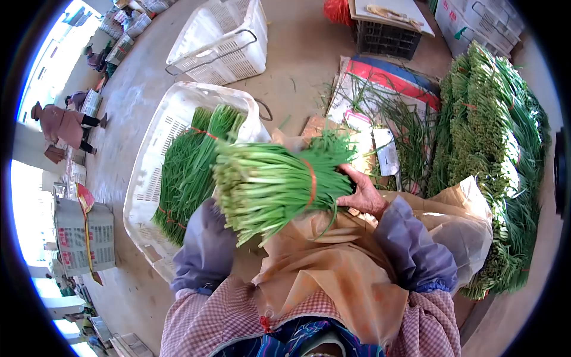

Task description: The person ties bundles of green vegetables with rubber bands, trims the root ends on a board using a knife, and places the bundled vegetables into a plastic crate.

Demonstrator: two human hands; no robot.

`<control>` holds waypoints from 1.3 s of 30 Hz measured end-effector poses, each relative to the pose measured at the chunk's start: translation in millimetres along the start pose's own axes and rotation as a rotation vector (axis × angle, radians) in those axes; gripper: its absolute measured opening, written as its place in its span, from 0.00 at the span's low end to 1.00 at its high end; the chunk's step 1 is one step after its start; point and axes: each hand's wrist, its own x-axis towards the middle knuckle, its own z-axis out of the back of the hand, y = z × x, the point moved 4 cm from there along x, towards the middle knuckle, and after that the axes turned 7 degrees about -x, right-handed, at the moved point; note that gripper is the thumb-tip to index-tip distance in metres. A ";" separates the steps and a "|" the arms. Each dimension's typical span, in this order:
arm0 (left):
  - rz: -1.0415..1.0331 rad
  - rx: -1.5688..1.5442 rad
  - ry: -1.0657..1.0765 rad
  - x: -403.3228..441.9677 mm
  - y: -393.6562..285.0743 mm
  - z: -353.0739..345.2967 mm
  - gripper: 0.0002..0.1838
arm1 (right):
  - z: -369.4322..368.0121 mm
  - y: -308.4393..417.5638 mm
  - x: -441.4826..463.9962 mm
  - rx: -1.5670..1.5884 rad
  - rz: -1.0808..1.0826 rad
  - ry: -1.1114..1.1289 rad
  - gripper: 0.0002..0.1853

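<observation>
A thick bunch of garlic chives [267,184], tied with a red band [311,181], lies across the front of my body with its pale cut stems to the left. My right hand [365,195] grips its leafy end, thumb and fingers around the greens. On the other side, my left sleeve [205,238] reaches under the stem end; the bunch hides my left hand and its fingers. Just left of the bunch stands a white plastic crate [146,178] holding banded green bunches [190,157].
At right is a tall heap of chives [493,160]. Loose leaves [407,128] and a broad knife blade [388,156] lie ahead. Another white crate [223,50], a black crate [388,40] and a grey crate [86,235] stand around. A person [64,124] walks at far left.
</observation>
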 end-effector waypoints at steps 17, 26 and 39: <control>-0.329 0.307 0.330 120.5 6.9 -128.2 0.48 | 121.6 30.2 -37.2 -0.702 -0.463 0.132 0.25; -0.360 0.854 -0.051 168.5 29.9 -124.4 0.53 | 108.1 113.1 -1.0 -0.453 0.251 -0.887 0.07; -0.552 1.107 -0.227 169.1 28.8 -123.5 0.55 | 92.6 89.1 14.5 0.537 0.016 0.175 0.07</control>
